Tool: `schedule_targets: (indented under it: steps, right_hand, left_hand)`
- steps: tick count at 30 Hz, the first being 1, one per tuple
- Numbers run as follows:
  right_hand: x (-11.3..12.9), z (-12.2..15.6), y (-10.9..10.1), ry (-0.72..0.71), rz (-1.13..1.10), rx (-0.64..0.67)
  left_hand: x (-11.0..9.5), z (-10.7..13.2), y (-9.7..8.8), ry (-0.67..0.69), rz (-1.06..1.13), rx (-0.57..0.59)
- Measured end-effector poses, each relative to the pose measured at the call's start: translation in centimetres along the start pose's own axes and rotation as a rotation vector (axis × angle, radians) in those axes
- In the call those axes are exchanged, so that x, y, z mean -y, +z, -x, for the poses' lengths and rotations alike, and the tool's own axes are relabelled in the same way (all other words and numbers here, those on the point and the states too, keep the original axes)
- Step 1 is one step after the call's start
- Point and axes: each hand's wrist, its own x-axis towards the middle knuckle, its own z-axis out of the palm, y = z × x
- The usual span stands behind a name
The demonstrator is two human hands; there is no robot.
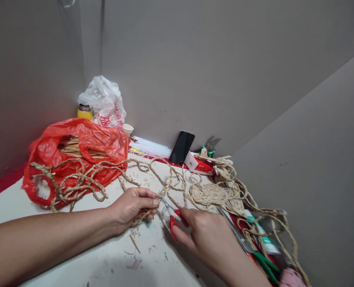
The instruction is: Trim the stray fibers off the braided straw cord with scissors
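Note:
My left hand [133, 207] pinches a length of braided straw rope [141, 218] against the white table [75, 255], fingers closed on it. My right hand [205, 235] grips small red-handled scissors [171, 217], their blades pointing up-left toward my left fingertips. The same rope [84, 179] loops away over the table and across a red plastic bag [84, 151]. A coiled oval of woven straw [208, 194] lies just beyond my right hand.
The red bag holds dried straw stalks. Behind it stand a white plastic bag [105, 101], a yellow jar [84, 112] and a paper cup [127, 128]. A black phone [181, 147] leans on the wall. Green-handled tools [265, 265] and pruners [210, 146] lie at right.

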Motion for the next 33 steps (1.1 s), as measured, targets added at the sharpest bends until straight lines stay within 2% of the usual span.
schedule_targets:
  steps: [14,33]
  right_hand:
    - [0.58,0.01,0.00,0.020,0.017,-0.022]
    - [0.13,0.03,0.83,-0.010,0.041,-0.014]
  left_hand:
    - [0.08,-0.44,-0.54,0.027,0.035,0.034]
    - [0.11,-0.69,-0.50,0.046,0.037,-0.003]
